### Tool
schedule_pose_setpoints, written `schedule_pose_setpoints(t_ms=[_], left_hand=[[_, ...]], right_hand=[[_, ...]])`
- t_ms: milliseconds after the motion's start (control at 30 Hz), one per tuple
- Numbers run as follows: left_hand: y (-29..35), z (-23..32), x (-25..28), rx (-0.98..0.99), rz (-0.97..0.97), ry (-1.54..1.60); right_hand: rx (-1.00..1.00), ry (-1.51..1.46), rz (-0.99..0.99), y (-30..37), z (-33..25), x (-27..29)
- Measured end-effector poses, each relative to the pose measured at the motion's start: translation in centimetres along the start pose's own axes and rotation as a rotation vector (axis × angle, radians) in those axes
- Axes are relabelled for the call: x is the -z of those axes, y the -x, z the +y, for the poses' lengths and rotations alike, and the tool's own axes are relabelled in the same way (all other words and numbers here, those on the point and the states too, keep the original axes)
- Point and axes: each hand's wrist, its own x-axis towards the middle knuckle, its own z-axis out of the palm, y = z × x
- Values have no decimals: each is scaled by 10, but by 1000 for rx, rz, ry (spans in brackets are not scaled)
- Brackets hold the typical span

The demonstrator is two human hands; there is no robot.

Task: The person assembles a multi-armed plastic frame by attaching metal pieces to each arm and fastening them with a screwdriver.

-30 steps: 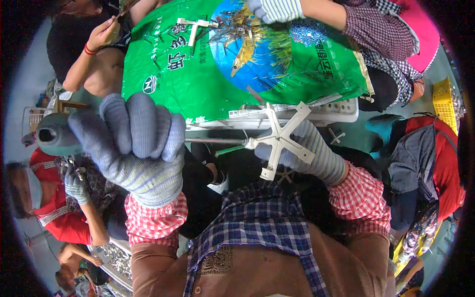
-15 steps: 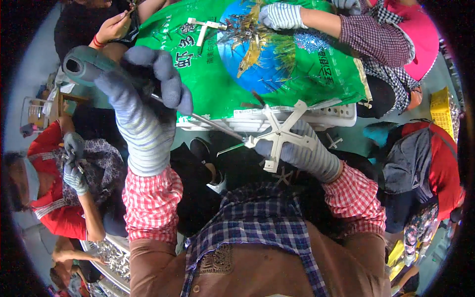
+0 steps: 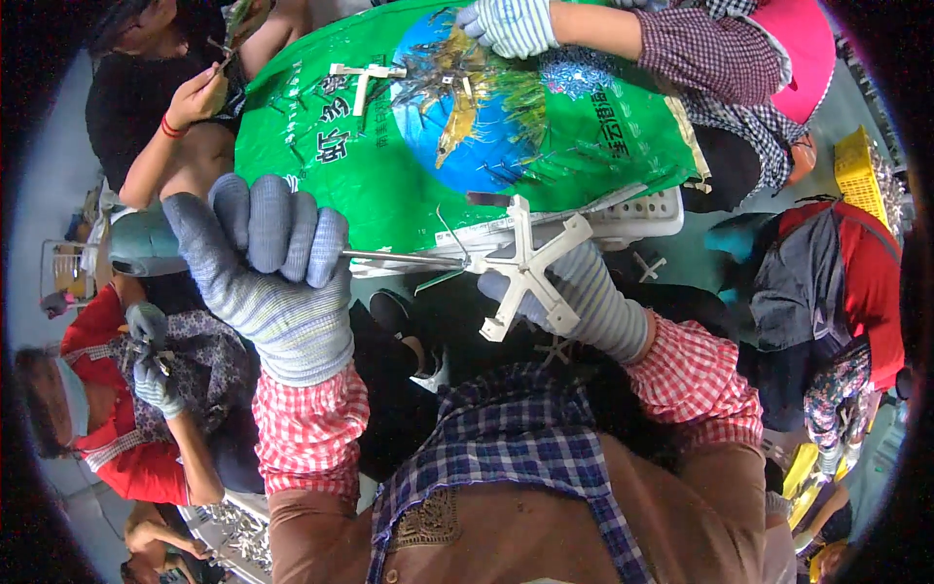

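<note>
Left hand (image 3: 277, 292) clenches the tool (image 3: 148, 243); right hand (image 3: 592, 292) clasps the star (image 3: 526, 261). Work at its left spoke (image 3: 493, 264) seems unfinished.

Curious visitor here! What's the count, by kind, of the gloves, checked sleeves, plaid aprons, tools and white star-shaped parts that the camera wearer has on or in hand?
Striped gloves: 2
Red-and-white checked sleeves: 2
Blue plaid apron: 1
Green metal-shafted tool: 1
White five-armed part: 1
Total: 7

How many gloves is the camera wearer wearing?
2: one glove on the left hand, around the tool; another on the right hand, partly hidden behind the white star-shaped piece.
</note>
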Motion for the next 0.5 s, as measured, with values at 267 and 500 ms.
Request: schedule_pose_setpoints(t_ms=[267,500], left_hand=[[-9,0,6,100,-509,113],[-14,-12,1,-157,218,-395]], right_hand=[[127,-298,-143,-6,-5,5],[271,-5,-38,-4,8,-1]])
